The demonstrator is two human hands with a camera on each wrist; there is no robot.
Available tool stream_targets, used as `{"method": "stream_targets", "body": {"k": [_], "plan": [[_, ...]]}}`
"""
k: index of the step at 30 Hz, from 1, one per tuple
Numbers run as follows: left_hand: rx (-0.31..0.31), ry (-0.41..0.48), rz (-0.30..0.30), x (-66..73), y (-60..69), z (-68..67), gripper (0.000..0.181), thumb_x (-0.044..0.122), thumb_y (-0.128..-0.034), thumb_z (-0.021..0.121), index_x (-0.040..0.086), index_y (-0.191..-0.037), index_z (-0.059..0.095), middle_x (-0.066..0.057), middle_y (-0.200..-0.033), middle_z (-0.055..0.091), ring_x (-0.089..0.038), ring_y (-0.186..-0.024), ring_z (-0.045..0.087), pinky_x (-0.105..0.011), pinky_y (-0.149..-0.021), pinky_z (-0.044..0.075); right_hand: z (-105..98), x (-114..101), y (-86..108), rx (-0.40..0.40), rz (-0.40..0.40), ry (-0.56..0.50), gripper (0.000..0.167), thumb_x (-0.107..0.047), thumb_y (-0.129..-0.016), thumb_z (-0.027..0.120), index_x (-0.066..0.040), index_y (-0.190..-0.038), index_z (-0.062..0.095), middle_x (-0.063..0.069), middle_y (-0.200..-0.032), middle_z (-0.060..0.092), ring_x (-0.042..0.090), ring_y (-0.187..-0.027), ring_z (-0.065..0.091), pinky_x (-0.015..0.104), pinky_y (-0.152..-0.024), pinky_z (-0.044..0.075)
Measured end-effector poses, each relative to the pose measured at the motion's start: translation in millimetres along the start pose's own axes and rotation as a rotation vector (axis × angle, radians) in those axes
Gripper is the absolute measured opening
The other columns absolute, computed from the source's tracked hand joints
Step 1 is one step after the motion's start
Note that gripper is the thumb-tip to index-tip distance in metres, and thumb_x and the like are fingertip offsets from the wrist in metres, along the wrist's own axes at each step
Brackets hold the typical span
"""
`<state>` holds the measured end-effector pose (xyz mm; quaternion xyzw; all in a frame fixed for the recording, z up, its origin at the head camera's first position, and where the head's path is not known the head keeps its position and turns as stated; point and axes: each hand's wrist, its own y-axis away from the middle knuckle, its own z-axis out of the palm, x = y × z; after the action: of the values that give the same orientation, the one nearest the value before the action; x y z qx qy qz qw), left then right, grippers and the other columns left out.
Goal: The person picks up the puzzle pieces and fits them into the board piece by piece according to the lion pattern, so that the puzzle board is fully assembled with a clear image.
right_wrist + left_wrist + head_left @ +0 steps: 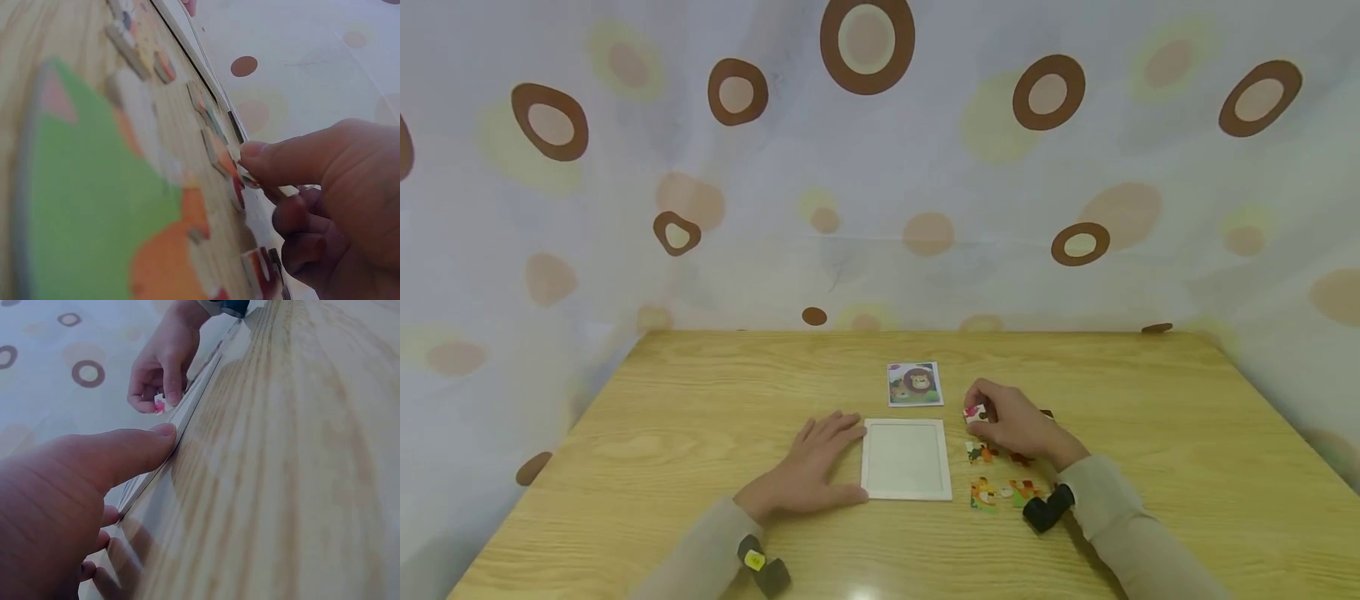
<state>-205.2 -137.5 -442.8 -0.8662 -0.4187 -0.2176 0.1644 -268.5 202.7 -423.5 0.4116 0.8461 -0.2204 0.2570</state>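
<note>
My right hand (1011, 419) pinches a puzzle piece (975, 413) with pink and white on it, just right of the white puzzle frame (945, 467). In the left wrist view the same piece (160, 404) shows between thumb and fingers. My left hand (812, 471) lies spread at the frame's left side, its thumb (150, 447) touching the edge. Inside its raised border the frame shows a plain pale surface. Several loose puzzle pieces (982, 493) lie on the table below the right hand, some partly hidden by the hand and wrist.
A picture card (914, 384) with a lion lies behind the frame. The wooden table (700, 392) reaches back to a hanging cloth (880, 167) with brown rings. In the right wrist view a green and orange piece (94, 187) lies close to the camera.
</note>
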Motion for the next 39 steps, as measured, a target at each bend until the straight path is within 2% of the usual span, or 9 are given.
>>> {"method": "stream_targets", "body": {"k": [5, 11, 19, 25, 32, 39], "plan": [[0.004, -0.01, -0.013, -1.0, 3.1, -1.4, 0.083, 0.053, -0.083, 0.066, 0.01, -0.148, 0.037, -0.011, -0.157, 0.027, -0.037, -0.147, 0.015, -0.063, -0.115, 0.003, 3.2, -2.2, -2.5, -0.011, 0.004, 0.01, 0.015, -0.011, -0.09, 0.068, -0.012, -0.1, 0.057, -0.005, -0.073, 0.051, 0.005, -0.058, 0.04, 0.021, -0.056, 0.039], [0.009, 0.0, -0.001, 1.4, 1.1, -1.1, 0.082, 0.053, -0.0837, 0.065, 0.009, -0.147, 0.038, -0.012, -0.156, 0.028, -0.039, -0.146, 0.016, -0.065, -0.114, 0.005, 2.0, -5.4, -0.2, 0.002, 0.024, 0.015, 0.012, -0.008, -0.092, 0.063, -0.009, -0.103, 0.059, -0.004, -0.073, 0.053, 0.005, -0.056, 0.039, 0.022, -0.056, 0.038], [0.014, -0.022, -0.01, 1.0, 0.4, 0.3, 0.082, 0.055, -0.0829, 0.065, 0.01, -0.147, 0.038, -0.011, -0.156, 0.029, -0.038, -0.146, 0.017, -0.065, -0.114, 0.006, 4.1, -10.7, -2.2, -0.006, -0.022, 0.013, 0.018, 0.0, -0.095, 0.052, -0.005, -0.111, 0.058, -0.004, -0.07, 0.056, 0.003, -0.055, 0.045, 0.022, -0.052, 0.042], [0.021, -0.031, -0.004, -1.2, 0.2, 1.8, 0.082, 0.056, -0.0828, 0.064, 0.012, -0.147, 0.037, -0.01, -0.157, 0.028, -0.037, -0.146, 0.017, -0.064, -0.114, 0.006, 5.7, -14.8, -5.1, 0.005, -0.068, -0.031, 0.02, 0.003, -0.095, 0.051, -0.004, -0.112, 0.058, -0.001, -0.069, 0.06, 0.003, -0.056, 0.05, 0.023, -0.052, 0.045], [0.018, -0.026, -0.006, 0.3, 0.4, 1.8, 0.081, 0.055, -0.0832, 0.064, 0.012, -0.147, 0.038, -0.01, -0.156, 0.028, -0.037, -0.146, 0.017, -0.064, -0.114, 0.006, 10.5, -23.5, -6.9, 0.068, -0.085, -0.015, 0.02, 0.005, -0.093, 0.054, -0.008, -0.107, 0.061, 0.005, -0.089, 0.066, 0.005, -0.067, 0.056, 0.023, -0.057, 0.047], [0.024, -0.027, -0.002, 1.9, 0.6, 1.8, 0.08, 0.055, -0.0841, 0.063, 0.01, -0.146, 0.039, -0.013, -0.155, 0.03, -0.039, -0.145, 0.017, -0.066, -0.114, 0.005, 14.3, -33.6, -9.2, 0.121, -0.043, -0.025, 0.015, 0.001, -0.09, 0.06, -0.01, -0.1, 0.064, -0.003, -0.071, 0.056, 0.005, -0.058, 0.043, 0.022, -0.054, 0.04]]}}
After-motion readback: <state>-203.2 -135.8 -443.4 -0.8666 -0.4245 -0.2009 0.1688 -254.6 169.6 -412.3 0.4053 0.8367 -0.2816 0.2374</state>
